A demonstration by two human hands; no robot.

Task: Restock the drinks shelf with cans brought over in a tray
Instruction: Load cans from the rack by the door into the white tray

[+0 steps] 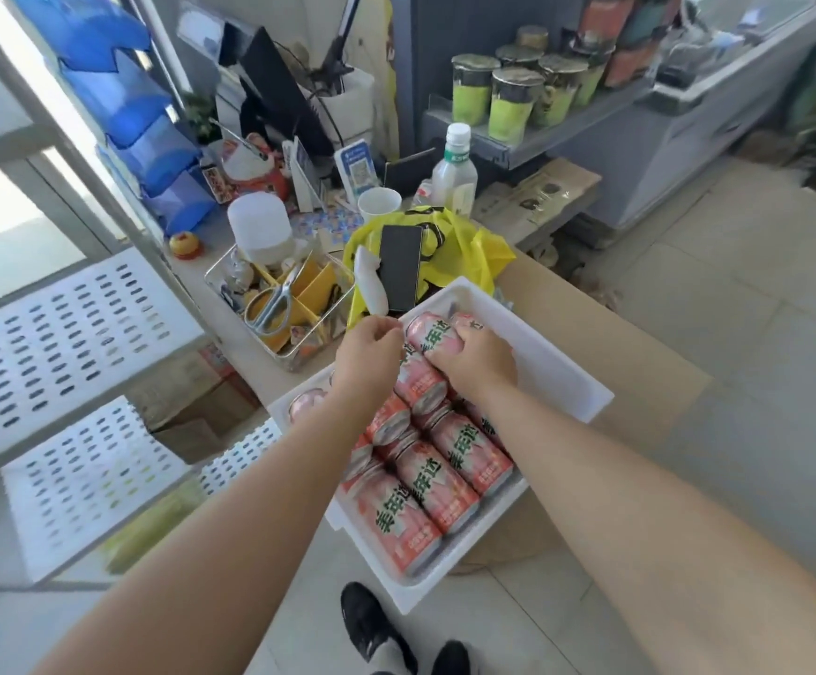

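Observation:
A white tray sits on a cardboard box and holds several pink cans lying on their sides in rows. My right hand grips a pink can at the tray's far end, fingers curled over it. My left hand is just left of that can with curled fingers, touching its end; whether it holds anything is hidden. To the left stands a white perforated metal shelf with bare tiers.
A cluttered counter lies behind the tray: a clear organiser with scissors, a yellow bag with a black phone, a paper cup and a bottle. A cardboard box supports the tray. My shoes stand on tiled floor.

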